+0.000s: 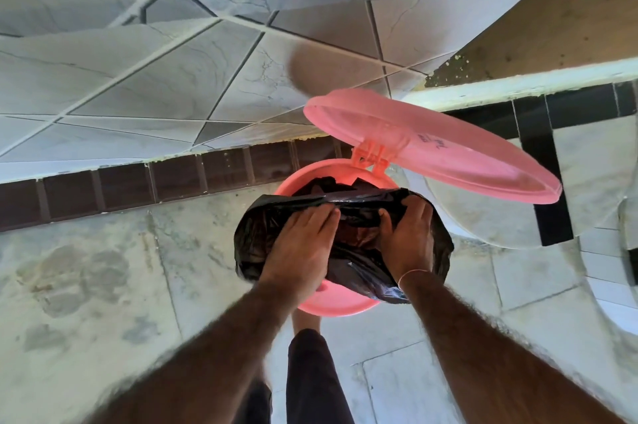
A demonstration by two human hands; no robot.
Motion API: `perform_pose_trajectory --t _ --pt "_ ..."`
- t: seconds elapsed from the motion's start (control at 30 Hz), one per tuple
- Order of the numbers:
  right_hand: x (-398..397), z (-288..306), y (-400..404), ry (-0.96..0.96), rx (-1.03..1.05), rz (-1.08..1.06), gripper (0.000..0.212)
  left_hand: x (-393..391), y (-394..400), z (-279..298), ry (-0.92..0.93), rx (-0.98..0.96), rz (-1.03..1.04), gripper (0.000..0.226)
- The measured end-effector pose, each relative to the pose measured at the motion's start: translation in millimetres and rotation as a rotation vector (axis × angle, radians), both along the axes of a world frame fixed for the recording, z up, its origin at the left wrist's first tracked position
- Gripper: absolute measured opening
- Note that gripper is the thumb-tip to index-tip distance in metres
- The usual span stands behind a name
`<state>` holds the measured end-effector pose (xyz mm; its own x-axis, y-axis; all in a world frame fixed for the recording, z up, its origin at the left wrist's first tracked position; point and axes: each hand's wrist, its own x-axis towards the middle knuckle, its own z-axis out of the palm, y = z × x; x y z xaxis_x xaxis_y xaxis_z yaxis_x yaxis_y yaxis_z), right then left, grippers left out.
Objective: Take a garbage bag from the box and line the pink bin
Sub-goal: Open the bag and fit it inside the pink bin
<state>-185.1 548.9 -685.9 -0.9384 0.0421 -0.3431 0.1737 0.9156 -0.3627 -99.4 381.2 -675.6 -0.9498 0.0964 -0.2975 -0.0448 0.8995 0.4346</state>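
Observation:
The pink bin [340, 302] stands on the floor below me, its hinged pink lid [448, 147] tipped open to the upper right. A black garbage bag [355, 261] hangs inside the bin, its mouth folded over the near rim and both sides. My left hand [300, 244] lies palm down on the bag's left part, fingers gripping the edge. My right hand [411, 233] clutches the bag's edge at the right. The far rim near the hinge shows bare pink. The box is out of view.
Behind the bin a grey tiled wall [172, 71] rises from a brown tile skirting [138, 185]. A white curved fixture [604, 278] with black tile trim sits close to the right. My foot and dark trouser leg [310, 371] are under the bin's near side. Grey stone floor lies to the left.

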Motion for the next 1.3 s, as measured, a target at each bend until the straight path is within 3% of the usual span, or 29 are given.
perform_pose_trajectory --t 0.1,0.33,0.5,0.7,0.9,1.03,1.2,1.3 --pt "-1 -4 1 0.022 0.015 0.037 0.037 -29 -10 -4 0.111 -0.04 0.019 0.051" --pt "-10 -10 1 -0.007 0.008 0.089 0.058 -56 -23 -19 0.037 -0.167 0.056 0.054" --pt "-20 -16 5 -0.12 -0.003 0.116 0.061 -70 -22 -26 -0.034 -0.02 0.155 0.055" --pt "-28 -19 12 -0.212 -0.094 0.004 0.043 -70 -41 -28 -0.129 0.258 0.436 0.044" --pt "-26 -24 18 -0.281 -0.077 -0.03 0.036 -39 -62 -30 -0.204 0.31 0.608 0.032" --pt "-25 -25 17 -0.283 -0.094 -0.069 0.032 -15 -65 -27 -0.209 0.279 0.616 0.041" --pt "-21 -22 21 -0.259 -0.157 -0.09 0.05 22 -55 -20 -0.146 0.359 0.686 0.074" --pt "-10 -22 27 -0.252 -0.207 -0.128 0.051 45 -51 -21 -0.072 0.37 0.709 0.076"
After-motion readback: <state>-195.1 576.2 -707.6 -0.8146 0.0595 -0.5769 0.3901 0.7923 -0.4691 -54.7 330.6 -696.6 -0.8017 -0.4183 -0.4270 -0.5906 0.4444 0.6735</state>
